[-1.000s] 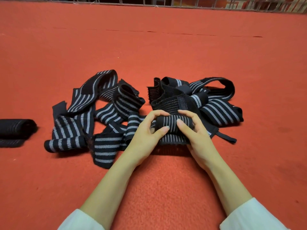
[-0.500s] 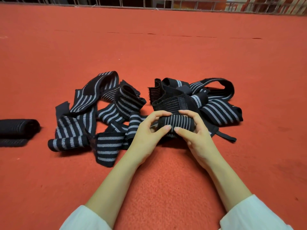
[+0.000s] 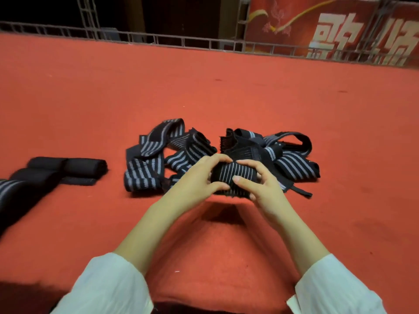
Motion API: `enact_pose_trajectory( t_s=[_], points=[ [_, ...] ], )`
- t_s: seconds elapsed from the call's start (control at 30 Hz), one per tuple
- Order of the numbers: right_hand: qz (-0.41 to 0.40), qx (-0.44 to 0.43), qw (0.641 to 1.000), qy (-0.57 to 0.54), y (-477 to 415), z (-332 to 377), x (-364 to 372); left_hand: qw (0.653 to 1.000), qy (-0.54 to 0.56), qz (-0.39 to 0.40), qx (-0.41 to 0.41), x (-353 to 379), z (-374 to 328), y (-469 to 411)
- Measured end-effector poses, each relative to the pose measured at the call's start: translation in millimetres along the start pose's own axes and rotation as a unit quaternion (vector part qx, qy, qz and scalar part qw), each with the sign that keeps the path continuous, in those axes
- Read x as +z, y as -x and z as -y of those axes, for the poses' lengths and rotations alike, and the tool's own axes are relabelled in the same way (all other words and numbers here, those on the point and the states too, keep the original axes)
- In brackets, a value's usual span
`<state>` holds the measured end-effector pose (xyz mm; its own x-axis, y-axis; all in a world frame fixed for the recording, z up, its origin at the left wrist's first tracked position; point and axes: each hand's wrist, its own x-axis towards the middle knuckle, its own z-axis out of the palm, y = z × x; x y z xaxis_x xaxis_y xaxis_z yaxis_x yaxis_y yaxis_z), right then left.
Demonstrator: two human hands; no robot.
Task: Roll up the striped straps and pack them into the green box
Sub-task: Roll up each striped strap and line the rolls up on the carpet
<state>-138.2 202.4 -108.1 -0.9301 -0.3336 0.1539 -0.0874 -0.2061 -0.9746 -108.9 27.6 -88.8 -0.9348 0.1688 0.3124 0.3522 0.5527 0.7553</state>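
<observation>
A rolled black strap with thin grey stripes (image 3: 234, 176) is held just above the red cloth, in front of the loose pile. My left hand (image 3: 197, 177) grips its left end with curled fingers. My right hand (image 3: 260, 184) grips its right end, thumb pressed on the front. Behind the hands lies a tangled pile of black-and-grey striped straps (image 3: 156, 164), reaching to the right as wider looped straps (image 3: 292, 162). Rolled straps (image 3: 85, 166) lie at the left. No green box is in view.
A red cloth-covered surface (image 3: 226, 98) stretches to a metal railing (image 3: 181, 41) at the far edge. A red banner with white characters (image 3: 340, 37) hangs behind the railing at the right. More dark straps (image 3: 15, 189) lie at the left edge.
Both hands have lifted the rolled strap off the cloth. The view has tilted up, so the railing, the banner and more rolled straps at the left now show.
</observation>
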Motion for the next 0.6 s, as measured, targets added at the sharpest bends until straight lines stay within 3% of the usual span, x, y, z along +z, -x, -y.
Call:
enact_pose_trajectory(
  t_s=[0.27, 0.43, 0.53, 0.6],
  points=[
    [0.125, 0.021, 0.992, 0.017, 17.3, -42.6, 141.8, 0.989, -0.124, -0.031, -0.074, -101.9, 51.6, 117.2],
    [0.161, 0.046, 0.986, 0.022, 13.9, -81.9, 212.8, 0.966, -0.227, -0.007, -0.124, -152.5, 86.1, 163.6],
    [0.196, 0.050, 0.977, 0.072, 8.9, -95.9, 236.2, 0.950, -0.268, 0.028, -0.155, -173.7, 104.9, 172.1],
    [0.234, 0.020, 0.957, 0.169, 8.3, -99.6, 242.7, 0.937, -0.299, 0.062, -0.172, -182.5, 116.0, 173.5]
  ],
)
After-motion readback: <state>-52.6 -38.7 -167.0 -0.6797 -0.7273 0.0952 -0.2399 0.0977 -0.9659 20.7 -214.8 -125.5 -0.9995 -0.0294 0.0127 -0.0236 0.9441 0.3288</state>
